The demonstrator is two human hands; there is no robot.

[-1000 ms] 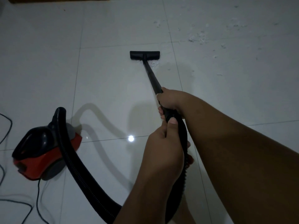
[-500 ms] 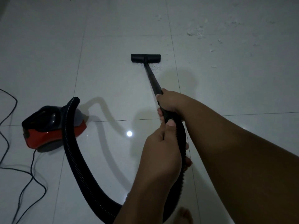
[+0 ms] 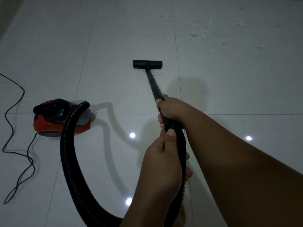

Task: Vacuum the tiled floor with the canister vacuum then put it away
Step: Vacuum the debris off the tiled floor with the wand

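A red and black canister vacuum [image 3: 55, 119] sits on the white tiled floor [image 3: 114, 38] at the left. Its ribbed black hose [image 3: 68, 154] loops down and round to my hands. My right hand [image 3: 172, 108] grips the top of the black wand [image 3: 153, 86]. Just behind it, my left hand [image 3: 164, 161] is closed around the hose cuff. The flat black floor head [image 3: 147, 64] rests on the tiles ahead. White crumbs [image 3: 158, 73] lie right behind the floor head.
More white debris [image 3: 201, 34] is scattered over the tiles at the upper right. A thin black power cord [image 3: 14, 128] snakes in loops across the floor at the far left, behind the canister. Ceiling lights reflect off the glossy tiles.
The canister has slid forward and to the right, turning with its hose. More of the cord has come into view. The floor head and both hands keep about the same place in view.
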